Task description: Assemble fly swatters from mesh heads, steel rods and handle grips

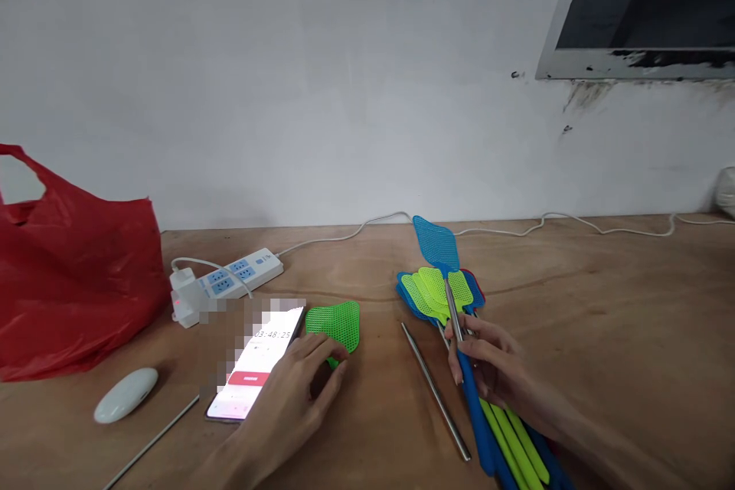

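- on the table [620, 321], far left: the bag [80, 276]; power strip [253, 269] to its right
- small device [126, 396] before the bag
- phone [258, 367] before the power strip, left of the loose swatter head [343, 321]
- left hand [290, 390] at that head's near edge
- rod [436, 392] between loose head and swatter pile [511, 436]
- held swatter [453, 310] in the right hand [494, 360], above the pile
- wall [367, 92] behind

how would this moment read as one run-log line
left hand: at green swatter head | right hand: holding blue fly swatter over swatter pile | metal rod: loose between hands
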A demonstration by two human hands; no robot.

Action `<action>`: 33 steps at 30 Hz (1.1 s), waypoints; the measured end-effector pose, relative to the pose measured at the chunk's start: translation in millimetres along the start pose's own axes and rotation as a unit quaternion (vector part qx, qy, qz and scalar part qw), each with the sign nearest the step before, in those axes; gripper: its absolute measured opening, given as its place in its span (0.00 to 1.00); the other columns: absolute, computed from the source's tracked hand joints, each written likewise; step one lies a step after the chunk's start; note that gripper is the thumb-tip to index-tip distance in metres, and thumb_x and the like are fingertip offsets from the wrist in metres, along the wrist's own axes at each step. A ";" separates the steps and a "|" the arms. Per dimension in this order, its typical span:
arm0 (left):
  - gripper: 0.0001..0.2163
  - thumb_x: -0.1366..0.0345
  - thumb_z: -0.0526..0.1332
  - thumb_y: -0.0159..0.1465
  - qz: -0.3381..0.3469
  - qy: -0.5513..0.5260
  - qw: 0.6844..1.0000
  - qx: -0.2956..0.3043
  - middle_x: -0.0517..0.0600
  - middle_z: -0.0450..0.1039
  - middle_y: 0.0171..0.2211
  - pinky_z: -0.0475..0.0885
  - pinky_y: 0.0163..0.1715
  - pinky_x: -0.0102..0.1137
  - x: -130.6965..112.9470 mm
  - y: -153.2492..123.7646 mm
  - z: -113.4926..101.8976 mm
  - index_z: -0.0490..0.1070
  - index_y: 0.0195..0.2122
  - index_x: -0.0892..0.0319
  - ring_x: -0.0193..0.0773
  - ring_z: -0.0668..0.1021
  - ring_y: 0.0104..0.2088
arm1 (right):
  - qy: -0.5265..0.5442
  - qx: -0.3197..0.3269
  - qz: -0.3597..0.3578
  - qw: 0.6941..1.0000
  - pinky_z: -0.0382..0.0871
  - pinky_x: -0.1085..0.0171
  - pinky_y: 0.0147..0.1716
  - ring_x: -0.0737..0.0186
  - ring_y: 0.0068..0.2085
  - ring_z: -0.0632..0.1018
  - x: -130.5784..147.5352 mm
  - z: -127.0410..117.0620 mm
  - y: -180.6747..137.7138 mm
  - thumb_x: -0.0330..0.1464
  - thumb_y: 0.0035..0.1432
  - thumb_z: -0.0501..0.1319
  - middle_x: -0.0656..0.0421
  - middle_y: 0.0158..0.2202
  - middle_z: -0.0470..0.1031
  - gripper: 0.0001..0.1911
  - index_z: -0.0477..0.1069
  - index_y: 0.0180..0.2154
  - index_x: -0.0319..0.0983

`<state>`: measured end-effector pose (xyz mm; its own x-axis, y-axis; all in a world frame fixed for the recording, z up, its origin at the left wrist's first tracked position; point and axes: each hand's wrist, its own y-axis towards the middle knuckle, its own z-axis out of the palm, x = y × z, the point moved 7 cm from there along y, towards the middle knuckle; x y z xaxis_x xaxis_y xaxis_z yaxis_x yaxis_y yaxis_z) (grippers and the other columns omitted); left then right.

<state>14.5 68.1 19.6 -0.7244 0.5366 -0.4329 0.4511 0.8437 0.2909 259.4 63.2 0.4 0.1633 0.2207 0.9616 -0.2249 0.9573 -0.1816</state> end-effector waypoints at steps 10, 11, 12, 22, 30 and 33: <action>0.09 0.63 0.51 0.71 -0.003 -0.004 1.000 0.016 0.49 0.75 0.36 0.70 0.38 0.38 -0.7 -1.7 1.8 0.70 0.39 0.54 0.45 0.76 0.38 | 0.048 -0.037 -0.002 0.998 0.56 0.74 0.12 0.71 0.15 0.68 0.0 -6.8 3.1 0.52 0.57 0.60 0.62 0.23 0.76 0.20 0.66 0.36 0.41; 0.09 0.63 0.51 0.71 -0.004 -0.004 1.000 0.020 0.49 0.75 0.36 0.70 0.38 0.38 -0.6 -1.6 2.2 0.70 0.39 0.54 0.45 0.76 0.38 | 0.048 -0.038 -0.001 0.998 0.57 0.74 0.12 0.71 0.16 0.68 0.2 -6.5 3.6 0.54 0.57 0.60 0.61 0.23 0.76 0.22 0.66 0.34 0.41; 0.09 0.63 0.51 0.71 -0.006 -0.005 1.000 0.022 0.49 0.75 0.36 0.70 0.38 0.38 -0.7 -1.5 2.5 0.70 0.39 0.54 0.44 0.76 0.38 | 0.044 -0.041 -0.003 0.998 0.57 0.74 0.12 0.71 0.16 0.68 0.6 -6.3 3.7 0.55 0.56 0.60 0.61 0.23 0.76 0.23 0.67 0.33 0.40; 0.11 0.62 0.51 0.72 0.008 -0.075 0.994 0.081 0.48 0.75 0.34 0.71 0.35 0.32 -15.8 -2.7 5.3 0.71 0.39 0.54 0.40 0.77 0.36 | 0.114 -0.050 -0.005 0.992 0.71 0.67 0.24 0.61 0.28 0.79 6.2 -2.7 2.5 0.47 0.48 0.70 0.52 0.34 0.83 0.18 0.73 0.30 0.39; 0.10 0.55 0.55 0.71 -0.004 -0.153 0.981 0.123 0.46 0.76 0.36 0.71 0.33 0.28 -22.4 -11.1 16.6 0.70 0.49 0.50 0.38 0.77 0.35 | 0.203 0.071 -0.004 0.977 0.70 0.56 0.49 0.50 0.46 0.80 7.2 12.8 0.9 0.51 0.60 0.58 0.47 0.46 0.81 0.25 0.80 0.38 0.36; 0.09 0.55 0.56 0.70 -0.002 -0.118 0.986 0.119 0.45 0.71 0.31 0.69 0.29 0.28 -22.8 -12.3 21.3 0.70 0.45 0.51 0.36 0.73 0.29 | 0.178 0.084 -0.014 0.980 0.69 0.55 0.50 0.50 0.48 0.79 4.0 19.3 0.8 0.52 0.61 0.58 0.48 0.49 0.80 0.25 0.81 0.40 0.37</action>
<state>36.5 45.8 7.7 -0.5974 0.4987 -0.6280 0.5788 0.8102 0.0928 241.3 61.3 8.1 0.4890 0.2754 0.8277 -0.3663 0.9260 -0.0916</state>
